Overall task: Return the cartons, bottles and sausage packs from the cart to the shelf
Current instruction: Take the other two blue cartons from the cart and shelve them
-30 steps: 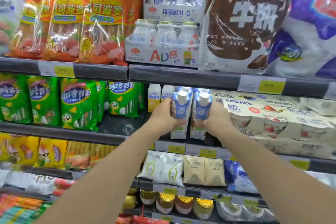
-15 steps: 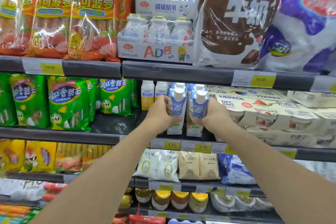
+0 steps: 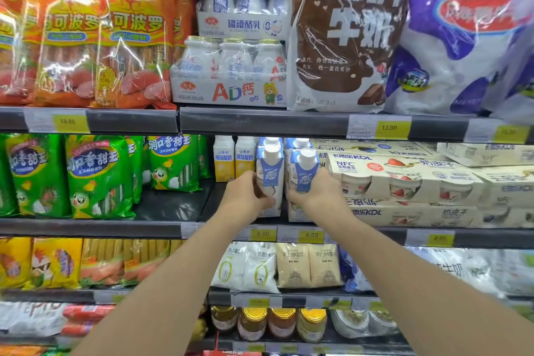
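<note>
Cartons fill both my hands: left hand (image 3: 245, 196) fingers wrap one blue-and-white carton (image 3: 270, 179), right hand (image 3: 316, 196) fingers wrap another carton (image 3: 303, 173), both upright on the middle shelf (image 3: 115, 227), yellow bottles (image 3: 234, 159) just left of my left fingers.

Carton bases (image 3: 297, 215) behind both hands; purple-and-white bag (image 3: 462, 46) cut off top and right.

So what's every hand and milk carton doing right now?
left hand: closed around the left carton
right hand: closed around the right carton
left carton: upright, cap on, at the shelf front
right carton: upright, cap on, beside it
</note>
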